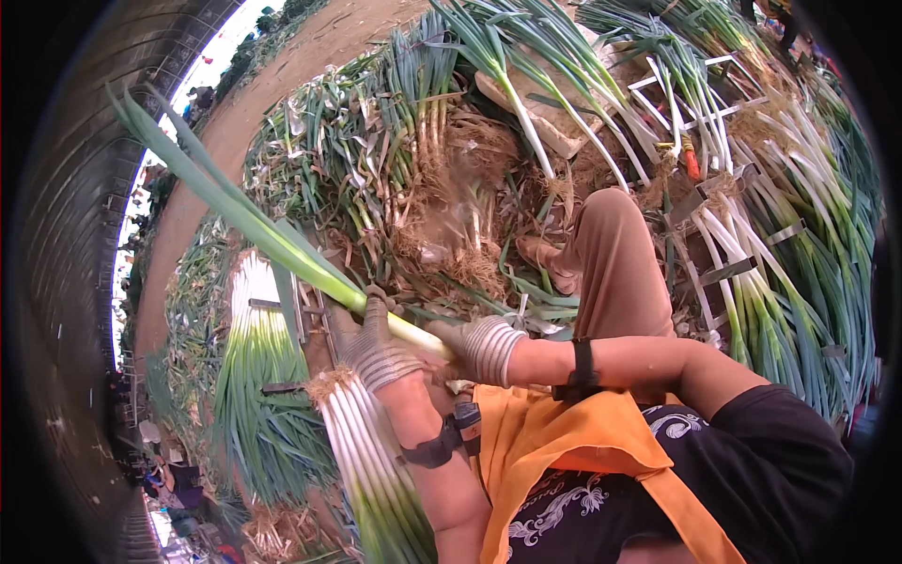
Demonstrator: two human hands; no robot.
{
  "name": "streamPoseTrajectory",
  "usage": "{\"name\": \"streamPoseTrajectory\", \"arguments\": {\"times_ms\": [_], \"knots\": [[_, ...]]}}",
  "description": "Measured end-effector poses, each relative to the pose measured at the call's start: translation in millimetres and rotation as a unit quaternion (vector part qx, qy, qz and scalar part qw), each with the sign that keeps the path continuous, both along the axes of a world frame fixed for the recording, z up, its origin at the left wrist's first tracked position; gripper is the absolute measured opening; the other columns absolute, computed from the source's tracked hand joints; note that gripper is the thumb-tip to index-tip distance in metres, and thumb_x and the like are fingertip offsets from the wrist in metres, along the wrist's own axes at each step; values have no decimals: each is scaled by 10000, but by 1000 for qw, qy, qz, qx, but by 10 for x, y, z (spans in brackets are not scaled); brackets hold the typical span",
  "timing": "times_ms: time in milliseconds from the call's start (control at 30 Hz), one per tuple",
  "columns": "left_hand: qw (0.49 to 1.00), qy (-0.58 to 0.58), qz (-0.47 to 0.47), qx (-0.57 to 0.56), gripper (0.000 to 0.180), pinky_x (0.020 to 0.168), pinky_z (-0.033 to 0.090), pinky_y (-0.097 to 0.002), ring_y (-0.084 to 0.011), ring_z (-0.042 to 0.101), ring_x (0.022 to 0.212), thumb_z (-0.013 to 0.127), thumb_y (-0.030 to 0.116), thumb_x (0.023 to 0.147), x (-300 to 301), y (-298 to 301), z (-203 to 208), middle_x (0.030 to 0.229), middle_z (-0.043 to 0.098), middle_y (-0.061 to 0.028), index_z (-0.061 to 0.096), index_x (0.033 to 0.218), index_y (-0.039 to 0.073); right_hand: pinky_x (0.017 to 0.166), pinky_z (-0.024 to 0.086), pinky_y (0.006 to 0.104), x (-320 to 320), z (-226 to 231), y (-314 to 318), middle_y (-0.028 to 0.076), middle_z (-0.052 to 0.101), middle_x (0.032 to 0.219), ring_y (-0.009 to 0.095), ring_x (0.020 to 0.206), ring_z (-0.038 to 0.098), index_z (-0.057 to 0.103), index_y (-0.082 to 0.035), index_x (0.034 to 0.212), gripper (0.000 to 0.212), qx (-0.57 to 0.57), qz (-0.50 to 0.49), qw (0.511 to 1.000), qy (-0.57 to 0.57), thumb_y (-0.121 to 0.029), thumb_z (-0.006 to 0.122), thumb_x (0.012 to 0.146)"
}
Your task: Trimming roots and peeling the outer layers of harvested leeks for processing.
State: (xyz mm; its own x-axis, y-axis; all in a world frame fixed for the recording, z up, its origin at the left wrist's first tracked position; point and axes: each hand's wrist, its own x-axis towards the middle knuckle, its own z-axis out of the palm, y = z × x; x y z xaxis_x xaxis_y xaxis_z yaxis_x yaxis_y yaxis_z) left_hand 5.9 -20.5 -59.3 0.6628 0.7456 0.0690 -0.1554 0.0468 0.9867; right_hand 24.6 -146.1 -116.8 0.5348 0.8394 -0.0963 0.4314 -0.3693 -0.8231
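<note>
A long green onion [324, 273] slants across in front of me, its green leaves reaching to the upper left. Around its pale stalk my gloved left hand [378, 334] is closed. Lower down, at the white root end, my gloved right hand [474, 346] is closed too, with its fingers partly hidden and blurred. Beside my left forearm lies a bundle of trimmed green onions [362, 442], white ends toward me and away from the floor's edge. Another bundle [254, 324] rests in a metal rack [315, 324] to the left.
Heaps of stripped leaves [324, 160] and root trimmings [470, 146] cover the ground ahead. Untrimmed green onions lie across a pale slab [536, 103]. More stalks [817, 254] and white metal frames [691, 122] stand at the right, near my bent knee [620, 254].
</note>
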Motion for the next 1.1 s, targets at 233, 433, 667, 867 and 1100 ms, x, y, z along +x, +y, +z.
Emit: {"name": "streamPoseTrajectory", "arguments": {"times_ms": [233, 433, 667, 867, 1100], "knots": [[965, -92, -119, -214, 561, 560, 487, -303, -151, 556, 668, 639, 57, 800, -154, 239, -235, 791, 575, -69, 382, 1299, 47, 565, 411, 443, 61, -258, -87, 193, 558, 716, 402, 655, 545, 485, -53, 893, 343, 166, 58, 983, 59, -390, 541, 873], [985, -21, -18, -171, 520, 597, 498, -324, -182, 571, 712, 631, 49, 785, -137, 84, -212, 786, 573, -75, 437, 1267, 56, 545, 408, 460, -34, -35, -224, 206, 551, 715, 405, 636, 542, 455, -57, 963, 226, 123, 3, 992, -41, -251, 528, 871], [997, 61, 23, 31, 228, 567, 422, -259, -128, 508, 663, 565, 148, 847, -172, -239, -82, 782, 542, -25, 543, 1065, 85, 447, 399, 378, -129, -35, -244, 162, 555, 744, 301, 537, 542, 529, -41, 1027, 208, 43, -11, 992, -119, -83, 534, 823], [999, 6, 14, -37, 141, 536, 374, -209, -86, 471, 624, 538, 180, 885, -119, -213, -18, 753, 520, 1, 563, 992, 91, 483, 425, 418, -98, -217, -173, 183, 537, 582, 354, 543, 556, 554, -50, 794, 73, 115, -132, 979, -101, -119, 533, 804], [978, -102, -46, -174, 261, 511, 429, -254, -127, 513, 567, 583, 140, 861, -320, 348, 202, 743, 570, -54, 504, 1101, 74, 546, 481, 430, 167, -692, -285, 159, 629, 702, 335, 653, 627, 633, -44, 785, 121, -179, -30, 965, -189, -139, 561, 769]]}}
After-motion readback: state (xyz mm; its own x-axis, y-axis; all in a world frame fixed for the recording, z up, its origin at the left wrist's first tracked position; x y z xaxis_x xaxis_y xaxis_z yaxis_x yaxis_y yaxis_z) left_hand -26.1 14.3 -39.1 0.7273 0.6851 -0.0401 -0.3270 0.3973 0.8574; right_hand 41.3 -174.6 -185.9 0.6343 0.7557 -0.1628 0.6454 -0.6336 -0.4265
